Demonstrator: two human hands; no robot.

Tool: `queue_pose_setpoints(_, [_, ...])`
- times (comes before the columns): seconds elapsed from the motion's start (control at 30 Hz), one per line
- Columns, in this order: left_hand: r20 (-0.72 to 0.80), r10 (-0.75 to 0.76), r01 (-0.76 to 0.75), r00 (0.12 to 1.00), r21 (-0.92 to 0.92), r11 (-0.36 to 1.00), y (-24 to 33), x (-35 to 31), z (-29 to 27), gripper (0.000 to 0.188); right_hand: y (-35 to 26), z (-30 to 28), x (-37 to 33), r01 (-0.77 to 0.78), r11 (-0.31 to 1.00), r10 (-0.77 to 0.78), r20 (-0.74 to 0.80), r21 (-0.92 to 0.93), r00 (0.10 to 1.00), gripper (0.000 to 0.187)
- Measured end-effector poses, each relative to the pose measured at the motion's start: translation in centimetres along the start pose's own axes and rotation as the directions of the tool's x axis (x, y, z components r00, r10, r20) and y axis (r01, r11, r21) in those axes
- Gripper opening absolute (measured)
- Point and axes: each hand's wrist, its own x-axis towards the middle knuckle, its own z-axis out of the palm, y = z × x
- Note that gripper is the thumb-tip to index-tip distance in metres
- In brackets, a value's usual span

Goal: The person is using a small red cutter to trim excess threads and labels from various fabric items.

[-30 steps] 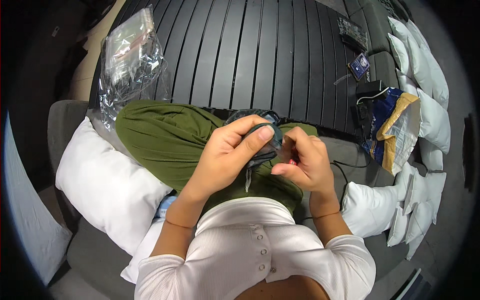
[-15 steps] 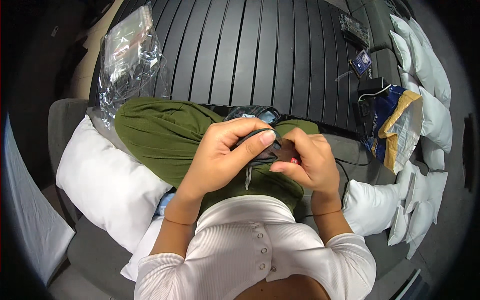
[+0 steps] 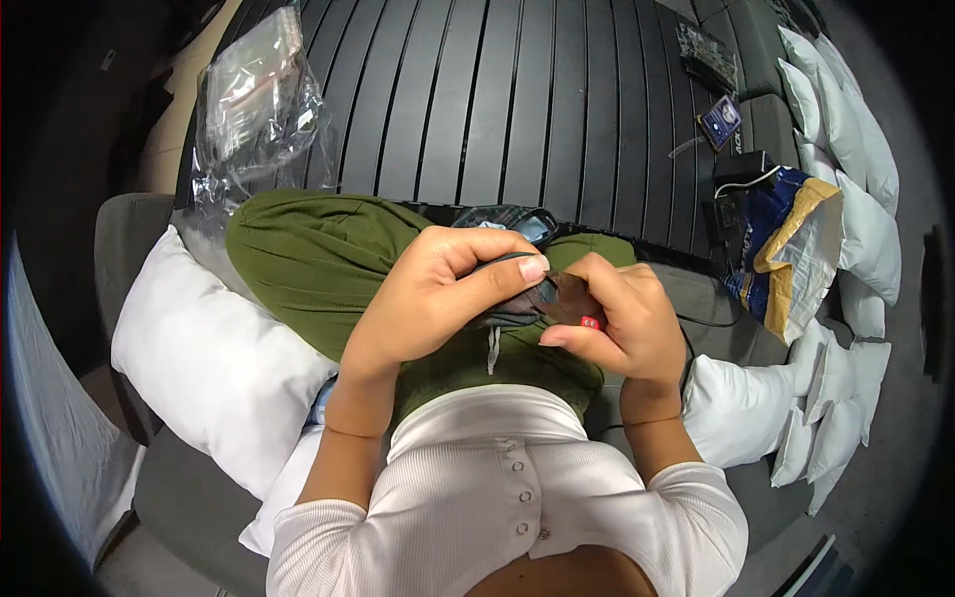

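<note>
Both my hands are close together above my lap. My left hand point(image 3: 438, 284) pinches a dark grey-teal piece of cloth point(image 3: 512, 306) between thumb and fingers, and most of the cloth is hidden behind that hand. My right hand point(image 3: 627, 313) has its fingers curled over a thin brown piece point(image 3: 565, 297) that meets the cloth; I cannot tell whether they are one item. A small red thing point(image 3: 590, 322) shows between the right thumb and fingers, mostly covered. A dark bundle with a clear, shiny surface point(image 3: 509, 224) lies beyond my hands at the table edge.
A slatted black table point(image 3: 477, 109) stands ahead, with clear plastic bags point(image 3: 254, 99) at its left. To the right are a blue-and-gold bag point(image 3: 786, 259), a black box with a cable point(image 3: 741, 171) and a small blue packet point(image 3: 720, 123). White pillows point(image 3: 214, 363) lie on both sides.
My right hand has shifted slightly right and turned a little, exposing more of the brown piece and the red thing. The left hand keeps its pinch, lowered slightly at the wrist.
</note>
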Motion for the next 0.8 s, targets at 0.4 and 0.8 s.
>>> queue_pose_setpoints(0.4, [0.025,-0.029,0.03,0.999,-0.036,0.999,-0.34,-0.02,-0.44,0.021,-0.34,0.03,0.03,0.011,1.0,-0.011,0.013,0.011,1.0,0.04])
queue_pose_setpoints(0.8, [0.021,-0.021,0.021,1.0,-0.02,1.0,-0.94,0.14,-0.37,0.022,-0.62,-0.03,0.13,0.05,0.997,-0.049,0.019,-0.062,0.999,0.036])
